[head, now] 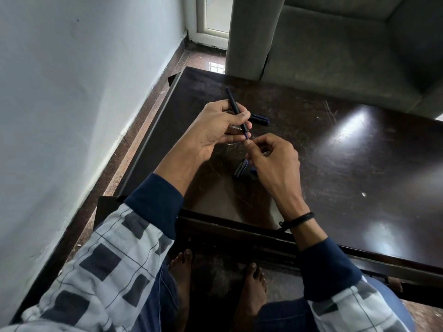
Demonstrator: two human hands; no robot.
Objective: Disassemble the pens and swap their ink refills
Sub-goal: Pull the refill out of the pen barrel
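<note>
My left hand (215, 127) grips a dark pen barrel (233, 104) that points up and away from me over the dark table (335, 152). My right hand (271, 156) pinches the barrel's near end, where a thin blue refill (247, 138) shows between the two hands. A dark blue pen part (260, 119) lies on the table just beyond my left fingers. Another dark pen piece (241, 170) lies under my right hand, partly hidden by it. A clear part seems to sit behind my left fingers, mostly hidden.
The scratched table's left edge (148, 137) runs near a white wall (72, 92). A grey sofa (347, 44) stands right behind the table. My bare feet (182, 279) rest on the floor below the table's near edge.
</note>
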